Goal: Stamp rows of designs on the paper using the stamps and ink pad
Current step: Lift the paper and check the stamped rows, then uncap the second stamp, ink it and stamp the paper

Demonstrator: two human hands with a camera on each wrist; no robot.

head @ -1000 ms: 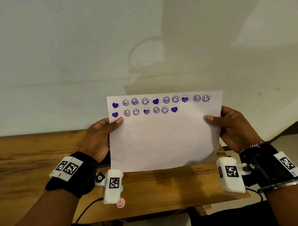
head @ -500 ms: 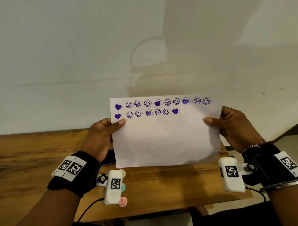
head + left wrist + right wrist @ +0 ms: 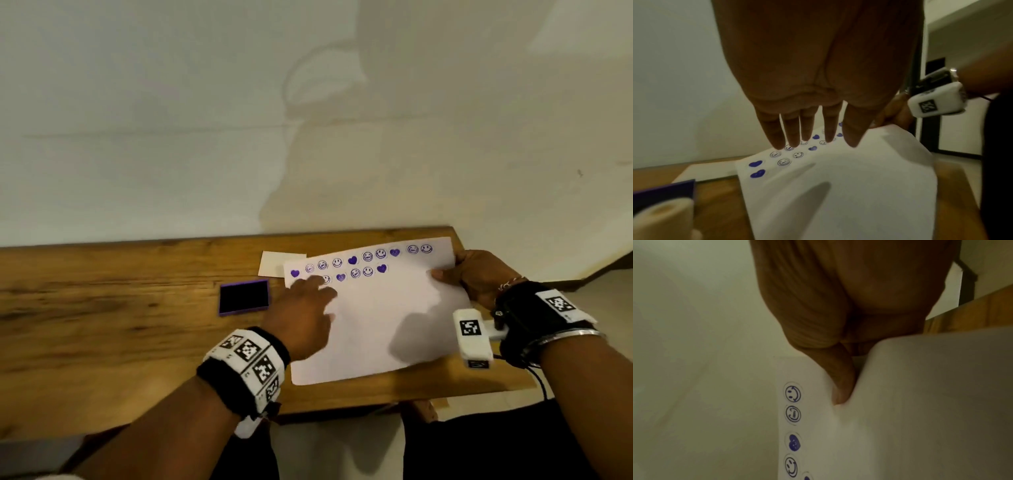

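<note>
The white paper [image 3: 376, 315] lies low over the wooden table [image 3: 120, 308], with two rows of purple hearts and smileys along its far edge. My right hand [image 3: 448, 270] pinches its right edge, thumb [image 3: 840, 386] on top, and that side curls up off the wood. My left hand [image 3: 315, 287] is over the sheet's left part with straight, spread fingers [image 3: 791, 133] near the stamped rows [image 3: 797, 154]; whether they touch is unclear. The purple-rimmed ink pad [image 3: 244, 297] lies open left of the sheet. A cream stamp [image 3: 663, 217] stands close under my left wrist.
A small white card [image 3: 277, 263] lies behind the ink pad, partly under the paper's far left corner. The table's right end [image 3: 479, 380] is just past the sheet, with floor beyond. A plain wall rises behind the table.
The paper came down from upright before the wall to the tabletop. My left hand let go of its left edge and now spreads over the sheet. My right hand keeps its pinch.
</note>
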